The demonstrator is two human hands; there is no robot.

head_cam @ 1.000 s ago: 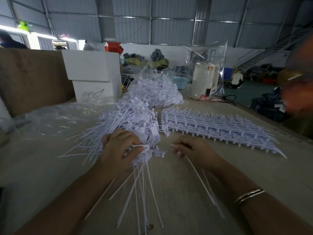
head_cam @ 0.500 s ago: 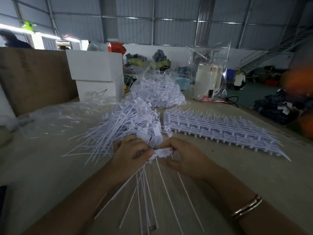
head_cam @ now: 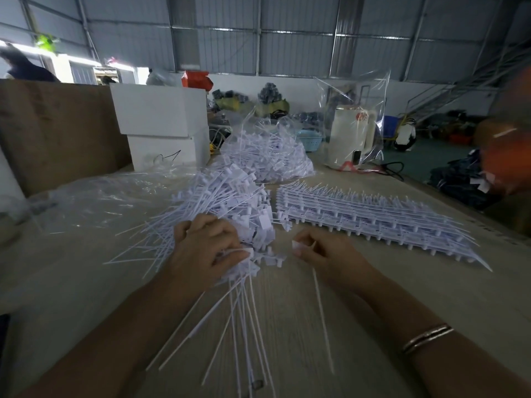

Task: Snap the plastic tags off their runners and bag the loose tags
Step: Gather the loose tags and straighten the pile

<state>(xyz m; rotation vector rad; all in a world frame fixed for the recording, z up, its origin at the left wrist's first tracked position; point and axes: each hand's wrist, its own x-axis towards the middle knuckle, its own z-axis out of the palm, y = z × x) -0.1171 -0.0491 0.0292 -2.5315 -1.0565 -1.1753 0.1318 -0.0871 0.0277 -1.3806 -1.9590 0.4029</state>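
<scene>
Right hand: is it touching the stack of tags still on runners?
Apart. The head view shows bare table between the right hand and the runner stack.

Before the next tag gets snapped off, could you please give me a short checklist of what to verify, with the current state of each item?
1. Left hand grips the fanned bunch of tags, tails pointing toward the person: ok.
2. Right hand pinches one separated tag, its tail trailing on the table: ok.
3. That tag is clear of the bunch: ok, a gap shows between the hands.
4. Loose-tag pile lies just beyond the left hand: ok.
5. Unsnapped runner stack lies beyond the right hand: ok.
6. Bag open for loading: cannot tell.
</scene>
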